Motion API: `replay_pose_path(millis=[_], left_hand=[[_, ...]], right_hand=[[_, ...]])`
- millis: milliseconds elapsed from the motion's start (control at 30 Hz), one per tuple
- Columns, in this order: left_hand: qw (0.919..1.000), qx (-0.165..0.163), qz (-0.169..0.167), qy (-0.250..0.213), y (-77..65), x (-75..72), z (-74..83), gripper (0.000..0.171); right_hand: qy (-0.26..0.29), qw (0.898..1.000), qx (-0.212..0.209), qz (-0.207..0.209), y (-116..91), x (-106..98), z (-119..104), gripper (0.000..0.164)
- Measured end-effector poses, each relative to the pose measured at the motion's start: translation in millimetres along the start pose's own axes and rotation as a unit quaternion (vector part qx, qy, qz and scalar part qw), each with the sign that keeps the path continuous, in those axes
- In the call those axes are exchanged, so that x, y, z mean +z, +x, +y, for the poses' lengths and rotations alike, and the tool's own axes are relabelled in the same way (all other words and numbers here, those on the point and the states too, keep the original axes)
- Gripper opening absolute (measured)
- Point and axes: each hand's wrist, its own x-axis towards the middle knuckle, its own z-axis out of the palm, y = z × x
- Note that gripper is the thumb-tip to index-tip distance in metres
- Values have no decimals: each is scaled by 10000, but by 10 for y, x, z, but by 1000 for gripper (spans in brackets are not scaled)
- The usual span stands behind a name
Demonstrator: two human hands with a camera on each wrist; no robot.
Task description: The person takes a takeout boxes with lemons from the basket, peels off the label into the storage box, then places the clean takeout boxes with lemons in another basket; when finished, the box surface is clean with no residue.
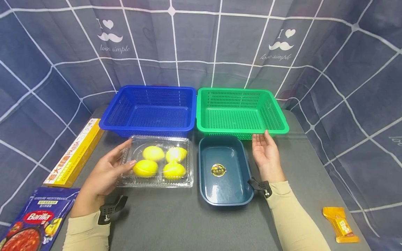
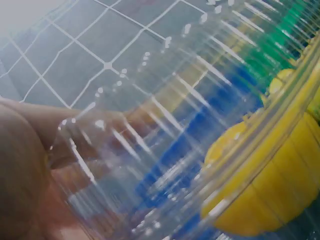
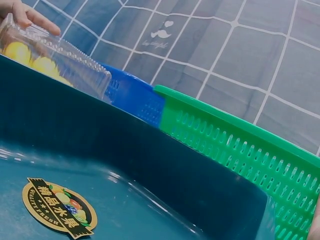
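Observation:
My left hand (image 1: 108,169) grips the left side of a clear plastic clamshell box (image 1: 191,164), thumb over the top and fingers along the far edge. Several yellow lemons (image 1: 153,153) show through its lid; in the left wrist view they lie low inside the ribbed wall. Palm up, my right hand (image 1: 266,153) has its fingers extended at the near rim of the green basket (image 1: 281,130). It holds nothing. Just left of that hand stands a dark teal tray (image 1: 226,193) with a round fruit sticker (image 1: 218,170) on its bottom.
A blue basket (image 1: 147,130) stands beside the green one, behind the box. Along the left lie a yellow pasta box (image 1: 73,155) and a blue Barilla pouch (image 1: 39,216). An orange packet (image 1: 340,225) is at the right edge. Grey checked curtains (image 1: 194,42) surround the table.

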Motion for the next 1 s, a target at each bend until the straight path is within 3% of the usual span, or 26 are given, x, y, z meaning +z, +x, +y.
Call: replay_pose_path(millis=[167,533,767,1000], left_hand=[[9994,94,-52,-336,-12,5,59,71],[9995,76,137,-259,-40,89,293,70],[9974,401,146,-577,27,165,433,70],[9977,290,295,-529,126,244,550,69]], right_hand=[[6,10000,-24,-6,-1,-8,-1,16],[96,9999,-2,-40,0,-13,0,16],[84,9999,-20,-142,8,-18,-2,14],[199,9998,47,-50,21,-26,-6,18]])
